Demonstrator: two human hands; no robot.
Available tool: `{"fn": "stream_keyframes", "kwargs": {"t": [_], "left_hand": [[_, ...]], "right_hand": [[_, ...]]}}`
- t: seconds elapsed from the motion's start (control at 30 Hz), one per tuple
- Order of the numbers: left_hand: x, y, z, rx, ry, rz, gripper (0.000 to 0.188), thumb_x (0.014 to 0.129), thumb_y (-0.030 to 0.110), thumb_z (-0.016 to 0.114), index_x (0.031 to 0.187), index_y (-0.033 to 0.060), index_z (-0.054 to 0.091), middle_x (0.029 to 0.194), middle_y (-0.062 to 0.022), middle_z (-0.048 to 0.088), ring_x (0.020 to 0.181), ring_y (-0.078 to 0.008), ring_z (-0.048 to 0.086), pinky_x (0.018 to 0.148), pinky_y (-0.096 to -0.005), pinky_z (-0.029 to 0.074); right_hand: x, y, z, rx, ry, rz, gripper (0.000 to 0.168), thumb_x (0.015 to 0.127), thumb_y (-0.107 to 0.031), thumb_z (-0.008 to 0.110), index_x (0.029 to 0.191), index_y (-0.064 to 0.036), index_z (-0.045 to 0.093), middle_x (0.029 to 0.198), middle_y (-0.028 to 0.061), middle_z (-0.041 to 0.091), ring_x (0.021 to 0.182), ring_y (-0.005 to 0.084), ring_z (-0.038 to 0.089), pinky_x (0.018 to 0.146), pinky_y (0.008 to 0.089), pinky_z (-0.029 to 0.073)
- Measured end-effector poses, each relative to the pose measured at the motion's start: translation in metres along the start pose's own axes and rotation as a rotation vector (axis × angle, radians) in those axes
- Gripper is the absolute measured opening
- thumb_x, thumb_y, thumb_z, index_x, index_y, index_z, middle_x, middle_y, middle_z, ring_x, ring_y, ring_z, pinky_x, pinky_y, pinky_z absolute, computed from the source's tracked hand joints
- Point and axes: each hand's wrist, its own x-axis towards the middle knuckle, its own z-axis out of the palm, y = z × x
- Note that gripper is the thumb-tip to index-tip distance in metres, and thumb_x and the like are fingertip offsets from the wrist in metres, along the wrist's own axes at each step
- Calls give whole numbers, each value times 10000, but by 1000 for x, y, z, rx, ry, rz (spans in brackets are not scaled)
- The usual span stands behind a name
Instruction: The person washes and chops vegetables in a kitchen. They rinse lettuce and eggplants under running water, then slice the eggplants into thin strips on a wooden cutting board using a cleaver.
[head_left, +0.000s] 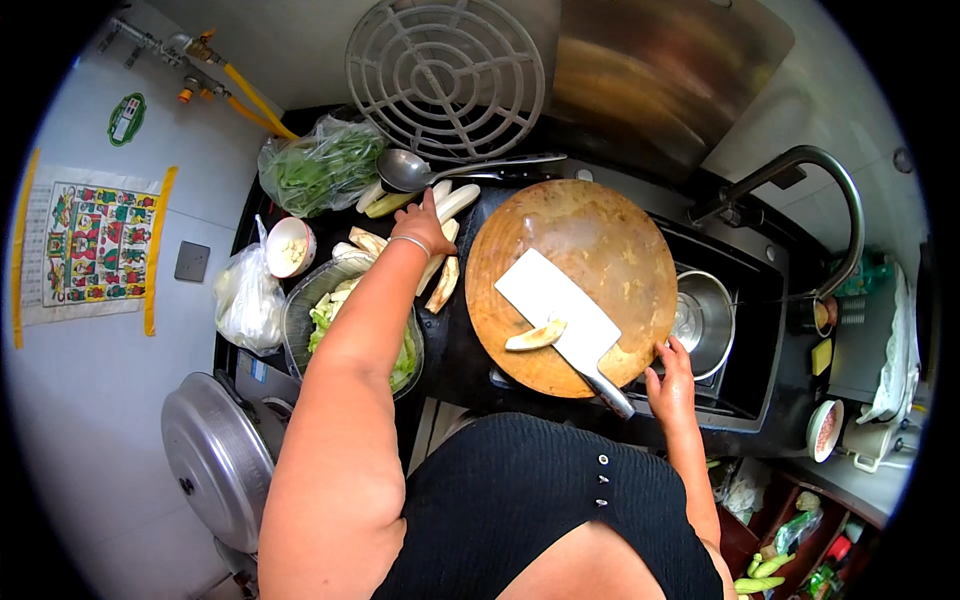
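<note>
My left hand (422, 229) reaches over a pile of pale peeled vegetables (456, 202), possibly eggplants, on the dark counter; whether its fingers grip one is hidden. Beside the board's right edge, my right hand (673, 379) has its fingers apart and holds nothing. A cleaver (551, 300) lies flat on the round wooden chopping board (574, 217), its handle towards me. One pale peeled piece (535, 336) rests partly across the blade. Under my left forearm stands a clear plastic bowl (296, 319) of cut green leaves (322, 319).
Behind the pile lie a metal ladle (405, 171) and bagged greens (322, 169). A small bowl (289, 247) and a white plastic bag (251, 300) stand left. Right of the board are a sink (757, 352), a metal pot (709, 322) and a curved faucet (851, 202).
</note>
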Motion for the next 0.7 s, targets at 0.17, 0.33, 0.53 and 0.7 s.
{"fn": "stream_keyframes", "kwargs": {"t": [0.17,0.33,0.53,0.7], "left_hand": [[-1,-2,6,-25,53,24,1216,591,437,833,1501,114,94,1349,-213,424,1209,-392,444,992,-409,430],[-7,4,3,-56,57,-10,1200,603,419,831,1501,116,95,1314,-208,450,1178,-381,479,958,-402,461],[-6,11,1,-60,32,17,1175,617,417,802,1502,116,90,1297,-218,458,1100,-359,546,910,-393,489],[9,4,-8,-270,-28,153,1166,601,408,775,1485,27,117,1244,-232,545,1062,-327,597,905,-357,490]], "right_hand": [[-1,-2,3,-14,4,-39,492,719,16,676,1192,-4,543,1304,280,460,1201,425,474,1011,435,402],[-2,-4,4,-22,15,-51,484,719,26,674,1186,-8,553,1305,275,457,1184,420,490,991,429,423],[-7,-4,3,-6,14,-49,477,718,14,682,1179,-18,562,1310,267,457,1193,414,486,994,418,421],[-16,8,-1,-12,-2,-33,474,721,-12,692,1178,-29,568,1321,258,458,1212,411,469,1011,424,403]]}}
